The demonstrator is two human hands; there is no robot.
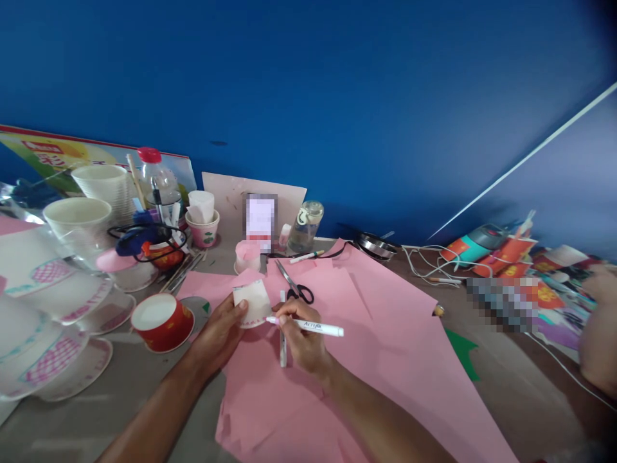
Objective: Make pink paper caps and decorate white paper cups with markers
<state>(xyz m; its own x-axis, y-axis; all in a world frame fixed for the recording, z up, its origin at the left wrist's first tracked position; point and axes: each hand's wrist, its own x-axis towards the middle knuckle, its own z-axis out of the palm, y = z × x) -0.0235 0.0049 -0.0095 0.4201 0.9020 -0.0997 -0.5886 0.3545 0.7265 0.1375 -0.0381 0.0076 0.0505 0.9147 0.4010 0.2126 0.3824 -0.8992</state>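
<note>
Left hand is pinching the small white paper cup over the bench's middle, right hand gripping a white acrylic marker. Cup's probably light and crushable, so hold it gently by the rim, though blur hides its edge.

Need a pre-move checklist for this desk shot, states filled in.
1. Left hand has hold of the white paper cup: ok.
2. Right hand grips the marker, tip end toward the cup: ok.
3. Marker tip touching the cup: cannot tell, too small to see contact.
4. Scissors well away from the right hand: not ok, handles lie right by its fingers.
5. Space under the right hand free of loose items: not ok, a second pen lies on the pink paper there.
6. Red cap on the clear bottle: ok.
</note>
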